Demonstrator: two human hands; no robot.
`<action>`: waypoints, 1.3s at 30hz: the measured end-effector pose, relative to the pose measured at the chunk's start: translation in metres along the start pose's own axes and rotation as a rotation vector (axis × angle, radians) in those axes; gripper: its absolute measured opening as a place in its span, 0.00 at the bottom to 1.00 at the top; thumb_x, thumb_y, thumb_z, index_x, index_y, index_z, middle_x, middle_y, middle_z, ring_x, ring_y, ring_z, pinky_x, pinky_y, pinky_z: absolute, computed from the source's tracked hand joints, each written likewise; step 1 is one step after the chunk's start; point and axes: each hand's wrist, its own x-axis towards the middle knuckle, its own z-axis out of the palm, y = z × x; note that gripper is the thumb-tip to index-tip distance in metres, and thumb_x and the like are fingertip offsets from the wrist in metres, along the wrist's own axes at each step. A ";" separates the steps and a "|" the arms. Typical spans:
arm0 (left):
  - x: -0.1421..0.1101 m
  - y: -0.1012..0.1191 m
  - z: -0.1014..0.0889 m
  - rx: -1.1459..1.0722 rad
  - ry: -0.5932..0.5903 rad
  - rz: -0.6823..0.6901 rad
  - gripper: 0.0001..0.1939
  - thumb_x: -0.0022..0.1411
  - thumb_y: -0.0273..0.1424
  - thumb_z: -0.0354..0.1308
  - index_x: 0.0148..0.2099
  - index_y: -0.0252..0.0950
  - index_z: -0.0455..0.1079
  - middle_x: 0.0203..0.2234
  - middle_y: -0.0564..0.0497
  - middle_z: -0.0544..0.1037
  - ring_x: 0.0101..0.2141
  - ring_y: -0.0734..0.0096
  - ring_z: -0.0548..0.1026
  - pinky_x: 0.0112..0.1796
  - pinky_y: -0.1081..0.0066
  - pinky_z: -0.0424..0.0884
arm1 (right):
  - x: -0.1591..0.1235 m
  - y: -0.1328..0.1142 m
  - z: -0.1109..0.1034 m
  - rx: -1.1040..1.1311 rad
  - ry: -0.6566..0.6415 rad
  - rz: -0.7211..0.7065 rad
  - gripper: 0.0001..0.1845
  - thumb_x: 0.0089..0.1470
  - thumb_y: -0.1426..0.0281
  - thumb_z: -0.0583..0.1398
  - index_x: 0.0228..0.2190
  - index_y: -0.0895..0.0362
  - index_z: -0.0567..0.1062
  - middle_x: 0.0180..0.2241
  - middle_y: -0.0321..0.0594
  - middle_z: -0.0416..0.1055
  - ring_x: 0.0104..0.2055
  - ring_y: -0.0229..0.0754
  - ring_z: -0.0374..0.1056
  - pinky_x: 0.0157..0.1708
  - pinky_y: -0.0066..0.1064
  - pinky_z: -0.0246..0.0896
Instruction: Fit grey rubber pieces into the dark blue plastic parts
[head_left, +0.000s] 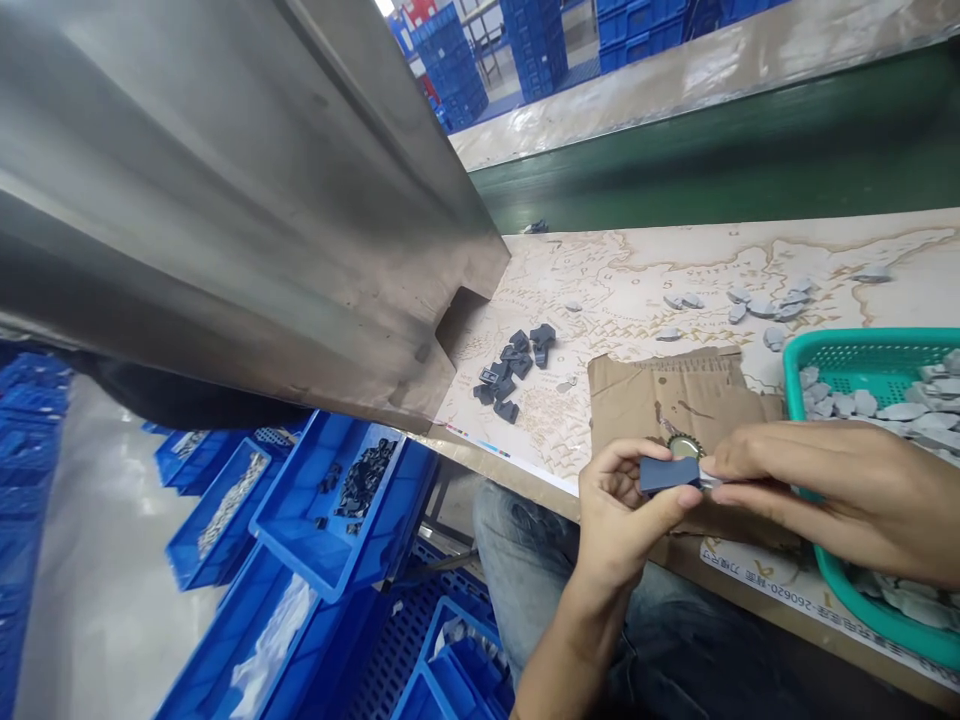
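Observation:
My left hand [619, 515] grips a dark blue plastic part [667, 476] between thumb and fingers, above the front of the worktop. At the part's right end, my right hand [810, 480] pinches a small light grey piece [707, 479]. Fingers cover most of that piece, so I cannot tell whether it is seated in the blue part. Just behind the blue part is a bottle cap [684, 447] on a torn cardboard sheet [630, 400]. Left of the cardboard, several dark blue parts [514, 365] lie in a loose heap.
Right of the cardboard stands a green basket [795, 370] with many grey pieces. More grey pieces [765, 305] lie on the map-printed sheet [645, 265]. A large metal panel [315, 230] rises at left. Beyond runs a green belt [675, 170]. Blue bins [337, 560] sit below left.

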 end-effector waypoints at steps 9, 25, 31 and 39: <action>0.014 -0.019 -0.007 -0.086 -0.180 -0.300 0.34 0.36 0.56 0.71 0.34 0.32 0.74 0.23 0.49 0.77 0.22 0.73 0.74 0.21 0.78 0.69 | 0.012 -0.001 0.001 0.193 -0.011 0.270 0.21 0.62 0.52 0.53 0.31 0.55 0.73 0.23 0.34 0.71 0.25 0.35 0.64 0.25 0.30 0.52; 0.065 0.016 -0.123 1.178 0.584 0.739 0.27 0.60 0.45 0.56 0.53 0.30 0.69 0.50 0.33 0.74 0.54 0.48 0.69 0.54 0.50 0.65 | 0.027 0.007 -0.028 -0.295 0.218 0.508 0.45 0.38 0.25 0.40 0.21 0.52 0.68 0.17 0.40 0.66 0.18 0.40 0.59 0.21 0.34 0.49; 0.083 0.008 -0.143 1.362 0.533 0.532 0.35 0.57 0.38 0.61 0.61 0.23 0.61 0.54 0.28 0.71 0.55 0.45 0.70 0.57 0.50 0.63 | 0.074 0.017 -0.089 -0.642 0.136 0.756 0.32 0.50 0.36 0.53 0.25 0.53 0.73 0.18 0.35 0.68 0.20 0.35 0.58 0.25 0.32 0.47; 0.088 -0.001 -0.150 1.244 0.559 0.740 0.14 0.60 0.38 0.56 0.44 0.34 0.72 0.41 0.39 0.79 0.46 0.51 0.76 0.49 0.51 0.69 | 0.128 0.111 -0.144 -0.552 0.255 1.339 0.21 0.66 0.67 0.51 0.30 0.68 0.75 0.27 0.46 0.73 0.30 0.36 0.67 0.34 0.31 0.58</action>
